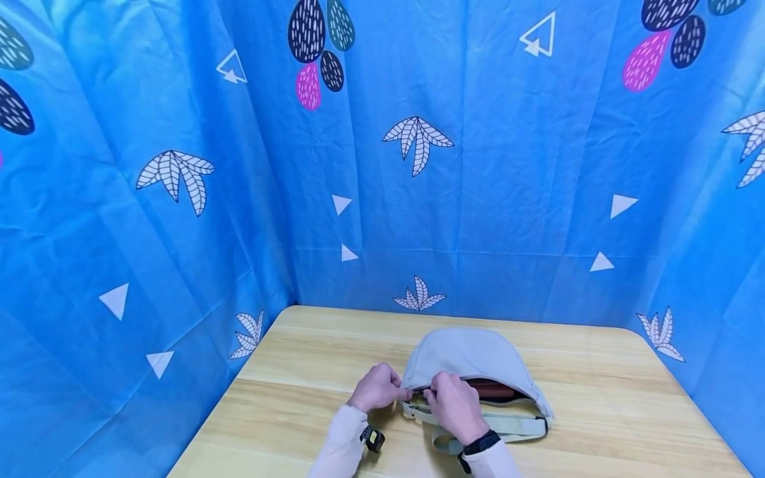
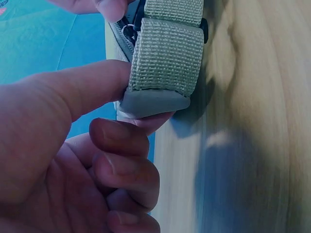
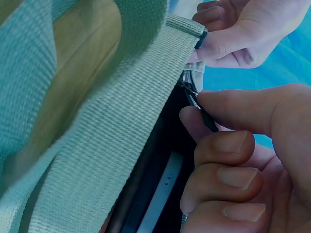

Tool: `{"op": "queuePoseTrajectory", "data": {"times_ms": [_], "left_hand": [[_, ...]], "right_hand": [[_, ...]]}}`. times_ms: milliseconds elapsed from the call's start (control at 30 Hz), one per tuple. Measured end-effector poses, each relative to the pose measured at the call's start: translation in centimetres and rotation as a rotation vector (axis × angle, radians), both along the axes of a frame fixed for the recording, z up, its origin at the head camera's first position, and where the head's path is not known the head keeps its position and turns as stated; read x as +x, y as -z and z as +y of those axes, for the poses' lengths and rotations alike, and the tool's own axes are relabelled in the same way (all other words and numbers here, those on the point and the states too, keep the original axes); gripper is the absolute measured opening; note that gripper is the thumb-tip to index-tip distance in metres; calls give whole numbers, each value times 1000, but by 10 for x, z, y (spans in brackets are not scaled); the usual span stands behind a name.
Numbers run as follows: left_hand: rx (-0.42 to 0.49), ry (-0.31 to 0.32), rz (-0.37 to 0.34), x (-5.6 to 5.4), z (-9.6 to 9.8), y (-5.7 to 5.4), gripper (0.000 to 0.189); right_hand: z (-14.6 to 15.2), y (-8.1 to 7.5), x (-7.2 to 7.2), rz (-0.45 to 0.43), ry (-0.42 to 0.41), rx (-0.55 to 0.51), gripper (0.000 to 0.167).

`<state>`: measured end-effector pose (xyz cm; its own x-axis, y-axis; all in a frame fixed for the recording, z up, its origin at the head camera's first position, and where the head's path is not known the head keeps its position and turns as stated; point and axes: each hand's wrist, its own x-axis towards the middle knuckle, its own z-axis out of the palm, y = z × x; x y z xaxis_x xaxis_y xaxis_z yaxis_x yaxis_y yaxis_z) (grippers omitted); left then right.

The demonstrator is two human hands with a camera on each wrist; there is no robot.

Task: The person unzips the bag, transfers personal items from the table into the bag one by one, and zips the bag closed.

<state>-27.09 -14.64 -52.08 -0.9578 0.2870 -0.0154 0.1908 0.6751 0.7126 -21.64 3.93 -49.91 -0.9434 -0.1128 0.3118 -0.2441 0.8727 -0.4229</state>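
A light grey crescent-shaped shoulder bag (image 1: 472, 350) lies on the table with its zipped opening facing me. My left hand (image 1: 378, 388) pinches the bag's left end; in the left wrist view thumb and forefinger grip the grey tab (image 2: 154, 103) beneath the woven strap (image 2: 167, 60), other fingers curled. My right hand (image 1: 457, 406) pinches the dark zipper pull (image 3: 208, 118) near that same end, between thumb and forefinger. The zip stands apart along the right part of the opening. Inside show a brown item (image 1: 493, 390) and a pale flat strip with small dots (image 3: 164, 189).
The pale green strap (image 1: 516, 427) loops over the wooden table (image 1: 293, 411) in front of the bag, partly under my right wrist. A blue patterned cloth (image 1: 502, 199) hangs behind the table and along both sides. Small black devices, one a camera (image 1: 373, 439), sit on my wrists.
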Motion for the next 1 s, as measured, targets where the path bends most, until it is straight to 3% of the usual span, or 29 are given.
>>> {"op": "queuePoseTrajectory", "data": {"times_ms": [500,1000], "left_hand": [[33,21,0,0,0,0,45],[69,27,-28,2,-1,1,29]], "right_hand": [[4,1,-1,6,-1,0,47],[7,1,-1,13,4,-1,51]]}}
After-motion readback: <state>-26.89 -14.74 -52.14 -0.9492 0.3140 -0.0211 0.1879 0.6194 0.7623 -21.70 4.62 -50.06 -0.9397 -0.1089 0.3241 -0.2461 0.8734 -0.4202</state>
